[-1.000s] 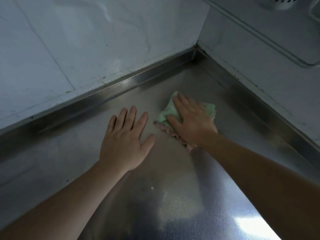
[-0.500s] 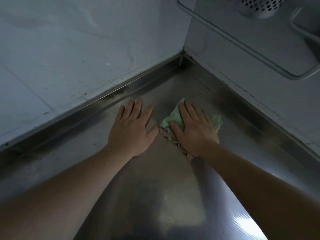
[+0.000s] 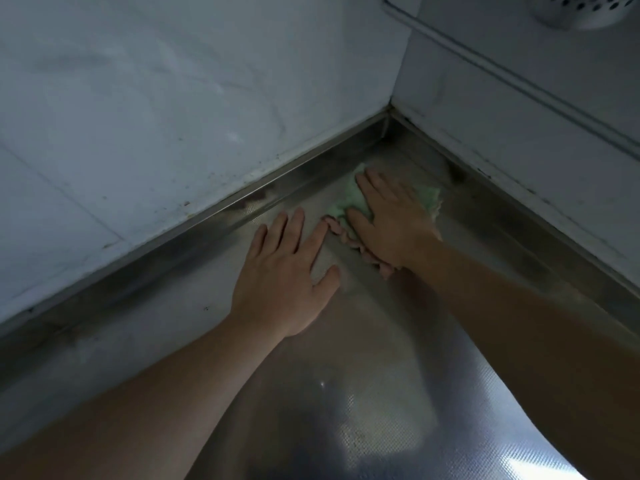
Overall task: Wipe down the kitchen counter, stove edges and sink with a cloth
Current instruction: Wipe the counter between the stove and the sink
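The counter-wiping step is judged to be in hand. A green cloth (image 3: 349, 199) with a pink border is being pressed flat onto the steel counter (image 3: 374, 393) near its far corner, close to where the two raised back edges are meeting. The cloth is being held down by the right hand (image 3: 391, 223), whose fingers are lying straight and together on top of it; nothing is being gripped or pinched. The left hand (image 3: 287, 271) is being rested palm-down on the bare counter just beside the cloth, fingers straight and slightly spread, apparently as a brace.

Dark specks are being shown along the seam under the left wall (image 3: 173, 116) and in the corner itself. The next move is judged to call for the cloth being pushed fully into that corner and drawn along both raised edges with firm downward pressure.

Neither stove nor sink is being shown, so those parts are judged outstanding.

No brand, label or legible writing is being shown anywhere. A perforated white holder (image 3: 581, 8) is hanging at the upper right, unmarked.
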